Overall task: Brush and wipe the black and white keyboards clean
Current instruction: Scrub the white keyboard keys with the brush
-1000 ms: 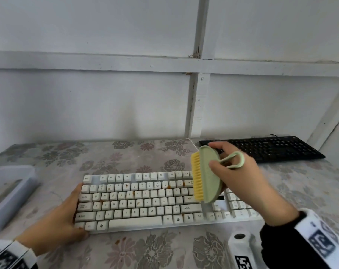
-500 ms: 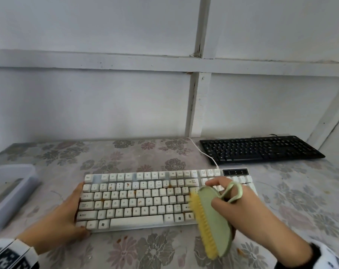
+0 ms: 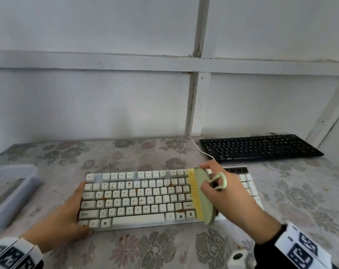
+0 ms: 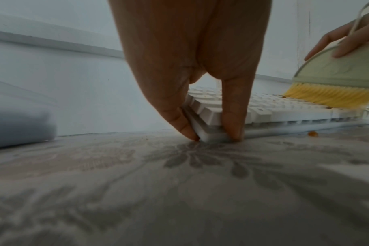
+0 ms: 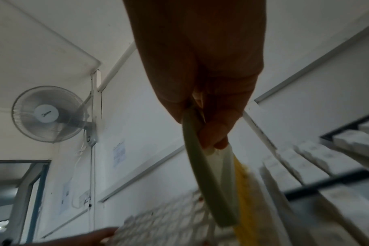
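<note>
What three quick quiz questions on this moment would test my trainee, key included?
1. True or false: the left hand steadies the white keyboard at its left end.
2. Which keyboard do the bristles of the brush touch? A) the black keyboard B) the white keyboard C) neither
3. Fill in: the orange-brown specks lie on the keys and on the floral ____ in front.

Key
1. True; its fingers press against the near left corner.
2. B; the right hand holds the brush on edge over the keys' right part.
3. tablecloth
</note>
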Demonstrator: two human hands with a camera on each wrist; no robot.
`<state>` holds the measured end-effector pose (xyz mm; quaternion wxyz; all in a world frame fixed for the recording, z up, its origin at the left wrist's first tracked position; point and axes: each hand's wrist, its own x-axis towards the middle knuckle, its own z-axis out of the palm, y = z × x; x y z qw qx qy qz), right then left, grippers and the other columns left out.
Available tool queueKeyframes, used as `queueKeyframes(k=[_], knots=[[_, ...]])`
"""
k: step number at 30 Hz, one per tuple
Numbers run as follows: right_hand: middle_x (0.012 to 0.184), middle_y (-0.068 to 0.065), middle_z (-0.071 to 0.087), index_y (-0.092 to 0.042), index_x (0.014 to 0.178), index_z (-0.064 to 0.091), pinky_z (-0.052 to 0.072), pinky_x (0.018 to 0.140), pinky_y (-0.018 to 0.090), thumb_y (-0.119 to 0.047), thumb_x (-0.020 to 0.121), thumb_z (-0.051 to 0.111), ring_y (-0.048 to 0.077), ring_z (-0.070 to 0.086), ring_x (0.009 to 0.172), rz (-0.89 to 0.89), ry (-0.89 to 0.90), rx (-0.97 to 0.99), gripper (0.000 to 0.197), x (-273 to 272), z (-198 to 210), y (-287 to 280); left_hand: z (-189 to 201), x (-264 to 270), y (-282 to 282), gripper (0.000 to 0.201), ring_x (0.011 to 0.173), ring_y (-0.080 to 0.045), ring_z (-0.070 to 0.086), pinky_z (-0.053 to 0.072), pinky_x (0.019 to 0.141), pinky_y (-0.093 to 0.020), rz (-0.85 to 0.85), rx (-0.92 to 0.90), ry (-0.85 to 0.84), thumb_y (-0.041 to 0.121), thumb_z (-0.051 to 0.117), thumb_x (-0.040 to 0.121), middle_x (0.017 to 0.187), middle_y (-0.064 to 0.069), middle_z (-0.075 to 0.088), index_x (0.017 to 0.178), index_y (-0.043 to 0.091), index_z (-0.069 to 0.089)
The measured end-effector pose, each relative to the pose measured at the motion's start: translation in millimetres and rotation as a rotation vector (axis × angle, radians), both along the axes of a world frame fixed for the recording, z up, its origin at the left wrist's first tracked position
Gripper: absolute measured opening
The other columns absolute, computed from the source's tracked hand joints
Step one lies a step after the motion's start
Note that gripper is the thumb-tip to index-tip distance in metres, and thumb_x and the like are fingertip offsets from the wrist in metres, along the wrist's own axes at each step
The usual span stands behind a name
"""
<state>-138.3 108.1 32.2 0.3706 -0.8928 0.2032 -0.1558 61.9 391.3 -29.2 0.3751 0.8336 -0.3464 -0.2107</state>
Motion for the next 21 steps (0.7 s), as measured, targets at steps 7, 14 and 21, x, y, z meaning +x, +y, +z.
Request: queueKeyframes(k=[7,14,21], knots=[[0.052,-0.006,0.049,-0.039,0.099,0.056,0.027,0.042,0.018,-0.011,0.089,0.049,0.005,0.034,0.042,0.076,0.074,0.129,0.031,-30.9,5.0,8.9,6.0,-6.2,-3.1,0.098,0.107,0.019,0.048,0.043,0.08,-0.01,0.019,0.005,0.009,0.041,0.071,0.04,0.122,0.023,0.048,0.119,0.06,0.015],[0.08,0.004,0.067,-0.035,0.108,0.053,0.053,0.051,0.033,-0.011,0.088,0.051,0.023,0.063,0.061,-0.081,-0.117,-0.009,0.032,3.1,29.6,-6.6,9.5,-10.2,-4.7,0.099,0.107,0.022,0.046,0.041,0.081,-0.009,0.022,-0.015,0.01,0.036,0.075,0.042,0.124,0.021,0.046,0.119,0.055,0.016],[0.065,0.0,0.06,-0.029,0.108,0.053,0.036,0.04,0.019,-0.01,0.09,0.05,0.006,0.045,0.043,-0.006,-0.028,0.041,0.027,-5.0,-5.9,1.4,9.0,-11.6,-6.6,0.1,0.1,0.023,0.046,0.04,0.075,-0.003,0.033,0.006,-0.01,0.017,0.083,0.056,0.118,0.032,0.036,0.114,0.057,0.012]])
